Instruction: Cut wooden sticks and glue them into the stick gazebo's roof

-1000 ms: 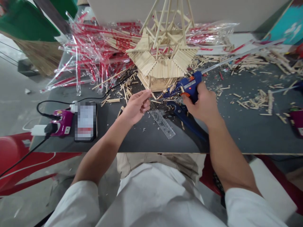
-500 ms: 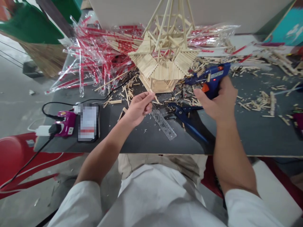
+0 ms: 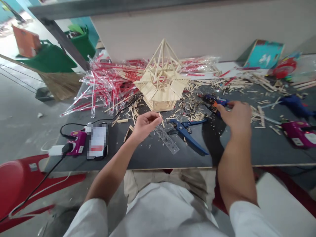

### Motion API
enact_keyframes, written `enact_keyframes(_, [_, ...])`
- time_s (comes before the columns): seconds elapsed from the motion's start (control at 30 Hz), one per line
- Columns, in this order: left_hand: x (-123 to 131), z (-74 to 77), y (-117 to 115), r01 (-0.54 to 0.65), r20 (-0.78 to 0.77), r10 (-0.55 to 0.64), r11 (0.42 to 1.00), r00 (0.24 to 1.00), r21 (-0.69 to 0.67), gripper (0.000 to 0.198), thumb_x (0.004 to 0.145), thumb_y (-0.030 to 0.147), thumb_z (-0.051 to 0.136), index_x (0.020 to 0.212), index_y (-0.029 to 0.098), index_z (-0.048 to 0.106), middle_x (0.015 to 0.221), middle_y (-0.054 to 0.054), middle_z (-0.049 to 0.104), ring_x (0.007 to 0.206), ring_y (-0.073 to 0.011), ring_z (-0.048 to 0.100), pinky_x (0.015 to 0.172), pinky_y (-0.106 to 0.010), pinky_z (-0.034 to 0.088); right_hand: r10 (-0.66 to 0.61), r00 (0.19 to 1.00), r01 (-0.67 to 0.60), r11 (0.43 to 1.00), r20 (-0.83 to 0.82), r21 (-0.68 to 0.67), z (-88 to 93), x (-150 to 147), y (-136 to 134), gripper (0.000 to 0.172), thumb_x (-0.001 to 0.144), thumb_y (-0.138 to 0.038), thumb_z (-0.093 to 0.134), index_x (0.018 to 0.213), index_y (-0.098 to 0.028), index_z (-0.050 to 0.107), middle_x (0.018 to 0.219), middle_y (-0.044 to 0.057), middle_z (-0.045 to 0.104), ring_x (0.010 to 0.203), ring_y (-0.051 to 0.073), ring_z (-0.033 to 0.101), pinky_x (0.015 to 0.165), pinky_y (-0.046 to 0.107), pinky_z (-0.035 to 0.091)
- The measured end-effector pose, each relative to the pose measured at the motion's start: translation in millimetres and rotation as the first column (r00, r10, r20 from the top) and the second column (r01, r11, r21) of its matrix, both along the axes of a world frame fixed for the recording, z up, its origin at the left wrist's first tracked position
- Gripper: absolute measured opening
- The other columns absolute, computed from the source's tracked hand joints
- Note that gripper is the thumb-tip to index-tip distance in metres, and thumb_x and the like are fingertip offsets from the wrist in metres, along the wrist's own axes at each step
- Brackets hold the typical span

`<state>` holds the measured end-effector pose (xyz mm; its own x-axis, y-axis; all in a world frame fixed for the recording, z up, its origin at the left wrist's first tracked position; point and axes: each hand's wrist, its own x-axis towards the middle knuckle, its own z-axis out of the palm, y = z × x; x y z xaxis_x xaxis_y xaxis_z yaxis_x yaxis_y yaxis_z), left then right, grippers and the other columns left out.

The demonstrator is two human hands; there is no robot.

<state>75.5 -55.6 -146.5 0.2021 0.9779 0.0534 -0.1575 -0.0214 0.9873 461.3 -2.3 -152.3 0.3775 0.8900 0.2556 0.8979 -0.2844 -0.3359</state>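
Note:
My left hand (image 3: 147, 125) is closed in a pinch on a short wooden stick (image 3: 162, 120), in front of the stick-built model (image 3: 164, 95). The model has a wide slatted base and a pointed frame on top. On the right, my right hand (image 3: 236, 118) has its fingers round the handle end of a blue hot glue gun (image 3: 217, 100) with an orange trigger, low against the table. Between my hands lie a blue hand cutter (image 3: 189, 135) and a clear plastic ruler (image 3: 168, 141).
Red-and-clear wrappers (image 3: 106, 85) heap behind on the left. Stick offcuts (image 3: 195, 110) litter the dark table (image 3: 153, 161). A phone (image 3: 97, 141) lies beside a purple power socket (image 3: 78, 142); another purple socket (image 3: 299, 134) and a second blue glue gun (image 3: 297, 104) are at right.
My right hand has brought the glue gun away from the model, down to the table on the right. My left hand still pinches the stick. The view has tilted up.

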Motion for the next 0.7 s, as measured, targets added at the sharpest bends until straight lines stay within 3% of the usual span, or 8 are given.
enact_keyframes(0.17, [-2.2,20.9,-1.1,0.078,-0.207,-0.045,0.985,0.977,0.157,0.023,0.086,0.037,0.082,0.093,0.016,0.075,0.081,-0.004,0.070,0.064,-0.0083,0.056,0.056,-0.021,0.044,0.346,0.915,-0.296,0.925,-0.206,0.237,36.7,-45.6,-14.6,0.025,0.089,-0.037,0.066,0.103,-0.017,0.074,0.096,0.012,0.075,0.082,0.024,0.068,0.086,0.041,0.054])
enact_keyframes(0.3, [-5.3,59.5,7.5,0.074,-0.283,0.000,0.965,0.959,0.252,0.019,0.085,0.034,0.082,0.092,0.017,0.076,0.081,-0.004,0.072,0.065,-0.0093,0.058,0.058,-0.022,0.046,0.686,0.546,-0.718,0.679,-0.481,0.153,75.8,-103.3,-36.2,0.055,0.094,-0.046,0.067,0.144,-0.024,0.058,0.118,0.010,0.074,0.093,0.023,0.072,0.074,0.034,0.056])
enact_keyframes(0.33, [-5.9,70.3,11.3,0.065,-0.304,0.023,0.958,0.952,0.278,0.019,0.085,0.033,0.082,0.093,0.017,0.076,0.080,-0.004,0.071,0.064,-0.0091,0.058,0.057,-0.022,0.046,0.729,0.433,-0.830,0.552,-0.530,0.082,85.4,-115.9,-42.4,0.064,0.095,-0.047,0.066,0.153,-0.026,0.049,0.111,0.008,0.076,0.092,0.022,0.072,0.072,0.033,0.056])
enact_keyframes(0.4, [-6.7,90.5,19.9,0.029,-0.371,0.106,0.940,0.923,0.340,0.017,0.083,0.031,0.082,0.091,0.017,0.076,0.076,-0.003,0.071,0.059,-0.0080,0.054,0.053,-0.022,0.042,0.788,0.188,-0.981,0.121,-0.586,-0.151,105.2,-134.3,-55.0,0.053,0.097,-0.049,0.065,0.142,-0.023,0.059,0.098,0.006,0.077,0.081,0.020,0.072,0.067,0.031,0.052])
enact_keyframes(0.47, [-7.0,107.5,28.4,-0.040,-0.432,0.256,0.893,0.865,0.449,0.014,0.083,0.029,0.080,0.090,0.017,0.077,0.076,-0.002,0.071,0.056,-0.0076,0.051,0.052,-0.022,0.041,0.763,-0.032,-0.884,-0.323,-0.645,-0.338,126.4,-142.1,-66.6,0.038,0.096,-0.052,0.066,0.117,-0.021,0.073,0.093,0.007,0.079,0.078,0.022,0.073,0.063,0.031,0.048])
enact_keyframes(0.5, [-7.0,114.3,32.4,-0.067,-0.459,0.336,0.859,0.822,0.508,0.012,0.083,0.029,0.079,0.089,0.018,0.077,0.076,-0.001,0.071,0.056,-0.0076,0.051,0.054,-0.023,0.042,0.747,-0.093,-0.808,-0.442,-0.658,-0.388,137.7,-141.8,-71.6,0.034,0.096,-0.052,0.066,0.107,-0.021,0.075,0.092,0.007,0.079,0.078,0.022,0.073,0.062,0.031,0.046])
enact_keyframes(0.57, [-7.0,124.4,39.6,-0.080,-0.496,0.436,0.805,0.751,0.588,0.010,0.083,0.027,0.076,0.089,0.019,0.077,0.076,-0.001,0.072,0.056,-0.0079,0.052,0.056,-0.024,0.044,0.771,-0.140,-0.781,-0.471,-0.621,-0.410,160.8,-134.6,-78.6,0.027,0.099,-0.048,0.064,0.102,-0.023,0.075,0.093,0.005,0.079,0.081,0.022,0.073,0.065,0.033,0.047])
enact_keyframes(0.7, [-8.8,131.9,52.5,-0.027,-0.525,0.391,0.820,0.756,0.572,0.011,0.083,0.028,0.076,0.089,0.019,0.077,0.073,0.000,0.071,0.055,-0.0082,0.051,0.053,-0.023,0.043,0.911,-0.104,-0.928,-0.233,-0.399,-0.291,196.6,-106.0,-76.4,0.017,0.103,-0.029,0.058,0.091,-0.028,0.071,0.087,-0.001,0.077,0.080,0.016,0.070,0.069,0.029,0.051])
